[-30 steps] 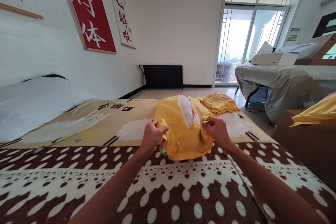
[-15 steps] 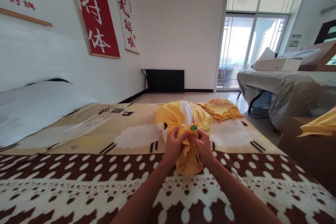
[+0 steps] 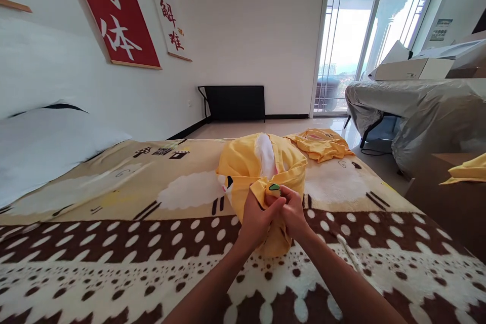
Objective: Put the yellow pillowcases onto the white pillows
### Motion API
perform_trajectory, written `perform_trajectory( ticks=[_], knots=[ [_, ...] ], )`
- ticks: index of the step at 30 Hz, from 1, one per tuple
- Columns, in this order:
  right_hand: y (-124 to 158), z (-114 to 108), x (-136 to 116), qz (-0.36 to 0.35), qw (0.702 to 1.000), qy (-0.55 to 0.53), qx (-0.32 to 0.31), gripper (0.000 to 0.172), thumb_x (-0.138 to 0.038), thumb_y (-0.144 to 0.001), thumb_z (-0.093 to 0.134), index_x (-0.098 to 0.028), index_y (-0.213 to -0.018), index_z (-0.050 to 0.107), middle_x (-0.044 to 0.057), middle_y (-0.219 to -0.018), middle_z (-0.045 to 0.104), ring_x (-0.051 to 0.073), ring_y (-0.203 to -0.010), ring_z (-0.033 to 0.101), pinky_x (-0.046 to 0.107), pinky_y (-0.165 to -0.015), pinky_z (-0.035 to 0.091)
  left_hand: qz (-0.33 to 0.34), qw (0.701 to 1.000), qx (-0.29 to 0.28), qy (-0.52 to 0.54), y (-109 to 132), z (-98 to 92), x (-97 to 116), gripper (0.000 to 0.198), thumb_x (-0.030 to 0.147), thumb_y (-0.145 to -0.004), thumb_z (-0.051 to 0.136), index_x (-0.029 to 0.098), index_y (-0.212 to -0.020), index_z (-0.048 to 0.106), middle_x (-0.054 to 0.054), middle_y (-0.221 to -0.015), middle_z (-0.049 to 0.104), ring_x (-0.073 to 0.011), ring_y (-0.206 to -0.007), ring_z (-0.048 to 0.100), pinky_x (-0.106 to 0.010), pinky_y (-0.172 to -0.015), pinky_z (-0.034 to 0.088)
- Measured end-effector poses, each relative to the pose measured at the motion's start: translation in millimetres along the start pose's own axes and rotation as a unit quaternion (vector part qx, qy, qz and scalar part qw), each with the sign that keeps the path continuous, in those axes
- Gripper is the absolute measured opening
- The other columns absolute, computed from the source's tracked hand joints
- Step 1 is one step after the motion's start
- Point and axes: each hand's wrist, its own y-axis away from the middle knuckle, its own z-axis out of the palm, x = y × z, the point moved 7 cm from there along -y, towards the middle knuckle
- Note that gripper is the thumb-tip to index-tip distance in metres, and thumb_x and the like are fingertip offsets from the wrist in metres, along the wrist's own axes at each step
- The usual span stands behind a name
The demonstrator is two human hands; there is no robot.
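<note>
A bulky bundle of yellow printed cloth [image 3: 238, 159] lies on the patterned blanket [image 3: 132, 182] in front of me. White material [image 3: 266, 156] shows through a gap in its top. My left hand [image 3: 256, 220] is closed on a gathered end of the cloth, thumb pressed inward. Against it, my right hand [image 3: 294, 213] pinches the same gathered part, the fingers of both touching. A green printed mark shows on the fabric between them. The lower end of the cloth hangs under my hands, and the fingertips are partly hidden in the folds.
Another yellow cloth piece [image 3: 322, 146] lies crumpled behind the bundle to the right. More yellow cloth [image 3: 469, 169] rests on a brown box [image 3: 429, 192] at the right. A white pillow-like shape [image 3: 56, 142] is at the left. Beyond stands a plastic-covered table [image 3: 413, 96] with boxes.
My hands have drawn closer together, overlapping at the thumbs, and the gathered cloth between them is folded over more. The view has tilted down a little.
</note>
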Motion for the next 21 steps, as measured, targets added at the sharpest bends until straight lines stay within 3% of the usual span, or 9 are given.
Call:
perform_trajectory(
  ticks=[3, 6, 10, 14, 17, 21],
  knots=[
    [0.7, 0.5, -3.9, -0.007, 0.999, 0.003, -0.049, 0.015, -0.026, -0.065, 0.062, -0.017, -0.076, 0.065, 0.000, -0.071, 0.061, 0.014, -0.066, 0.051, 0.023, -0.061, 0.042, 0.013, 1.000, 0.014, -0.022, -2.2, 4.5, 1.1, 0.048, 0.038, -0.062, 0.076, 0.017, -0.097, 0.051, -0.005, -0.092, 0.063, -0.0201, -0.088, 0.062, -0.031, -0.080, 0.048],
    [1.3, 0.6, 1.8, 0.026, 0.996, -0.016, -0.083, 0.026, -0.021, -0.062, 0.054, -0.018, -0.084, 0.066, 0.000, -0.075, 0.063, 0.015, -0.070, 0.055, 0.024, -0.065, 0.043, 0.008, 0.998, 0.024, -0.057, -6.8, 2.6, -2.9, 0.046, 0.041, -0.064, 0.075, 0.017, -0.094, 0.050, -0.003, -0.088, 0.063, -0.0185, -0.082, 0.061, -0.030, -0.075, 0.048],
    [-0.2, 2.2, 5.8, 0.031, 0.996, -0.032, -0.080, 0.044, -0.021, -0.054, 0.043, -0.018, -0.094, 0.061, 0.005, -0.086, 0.067, 0.022, -0.082, 0.060, 0.032, -0.077, 0.048, 0.005, 0.993, 0.039, -0.109, -12.0, -3.0, -4.7, 0.035, 0.039, -0.069, 0.069, 0.017, -0.088, 0.050, -0.003, -0.081, 0.062, -0.0180, -0.075, 0.060, -0.030, -0.069, 0.047],
    [-1.0, 7.9, -2.3, 0.001, 0.996, -0.001, -0.087, 0.050, -0.026, -0.056, 0.036, -0.019, -0.103, 0.051, 0.010, -0.098, 0.065, 0.024, -0.094, 0.060, 0.038, -0.086, 0.048, 0.019, 0.987, 0.057, -0.149, -14.3, -5.9, -1.1, 0.024, 0.036, -0.073, 0.061, 0.018, -0.085, 0.050, -0.003, -0.077, 0.061, -0.0181, -0.071, 0.059, -0.031, -0.067, 0.045],
    [0.1, 10.0, -5.7, 0.005, 0.996, 0.003, -0.088, 0.050, -0.026, -0.057, 0.036, -0.020, -0.105, 0.049, 0.009, -0.098, 0.065, 0.023, -0.093, 0.060, 0.039, -0.087, 0.048, 0.016, 0.982, 0.060, -0.180, -15.4, -7.2, 0.1, 0.020, 0.035, -0.074, 0.057, 0.018, -0.083, 0.052, -0.004, -0.078, 0.062, -0.0196, -0.074, 0.059, -0.032, -0.070, 0.045],
    [2.0, 11.6, -7.4, -0.006, 0.993, -0.076, -0.088, 0.051, -0.019, -0.054, 0.041, -0.020, -0.104, 0.052, 0.007, -0.091, 0.067, 0.022, -0.087, 0.061, 0.038, -0.086, 0.049, 0.002, 0.977, 0.070, -0.201, -19.9, -11.2, 3.8, 0.012, 0.028, -0.073, 0.053, 0.018, -0.078, 0.054, -0.004, -0.077, 0.063, -0.0194, -0.073, 0.059, -0.032, -0.069, 0.045]
  ],
)
